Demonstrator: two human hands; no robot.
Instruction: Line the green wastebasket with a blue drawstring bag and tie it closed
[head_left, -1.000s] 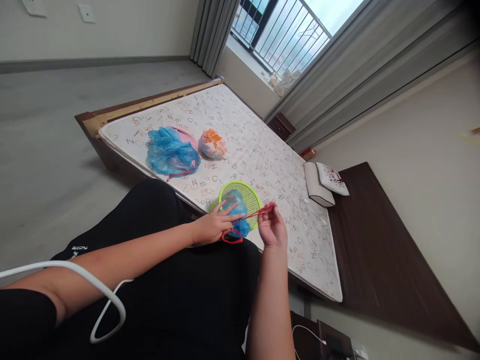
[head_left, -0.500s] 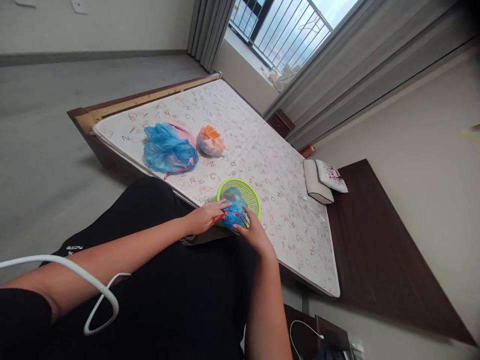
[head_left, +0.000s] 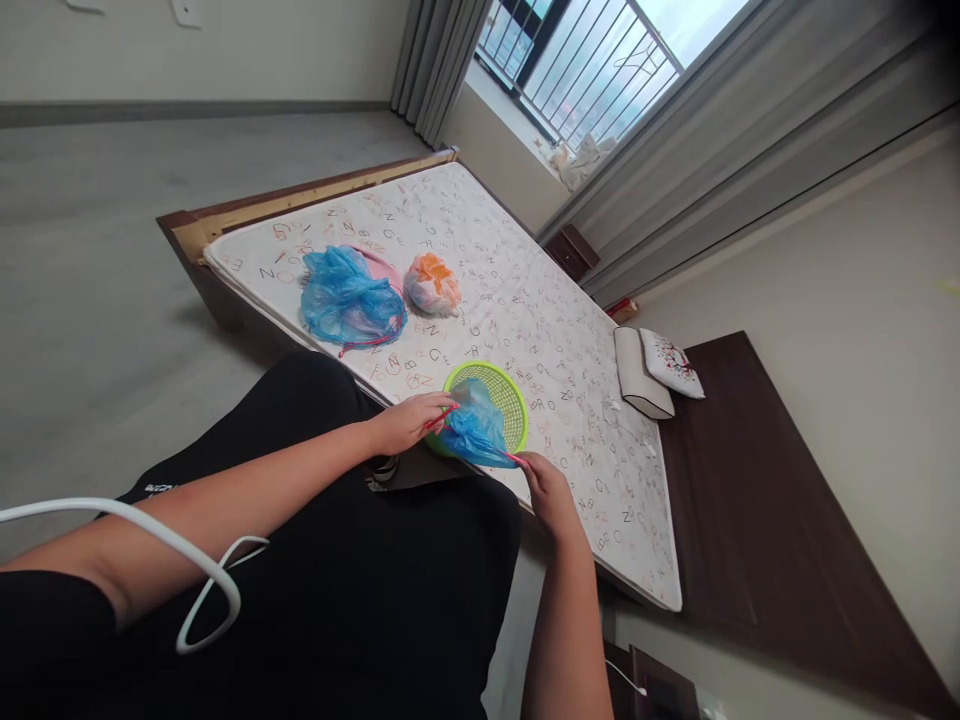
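A blue plastic bag (head_left: 478, 420) with red drawstrings lies over the near side of a lime-green basket (head_left: 512, 400) at the mattress edge. My left hand (head_left: 411, 422) is closed on the red drawstring at the bag's left side. At the right, my right hand (head_left: 547, 488) pinches the other end of the red drawstring, so the bag's mouth is stretched toward it. What the bag holds, if anything, is hidden. Part of the basket's mesh interior shows beyond the bag.
On the mattress (head_left: 495, 250) sit a larger blue plastic bag (head_left: 349, 300) with something pink and an orange-and-white bundle (head_left: 433, 283). Two pillows (head_left: 646, 372) lie by the dark headboard (head_left: 757, 480). A white cable (head_left: 150, 530) loops over my left arm.
My right hand has moved right, away from the basket, drawing the drawstring and the bag's edge outward. The bag is now spread wider. My left hand stays near the basket's left rim.
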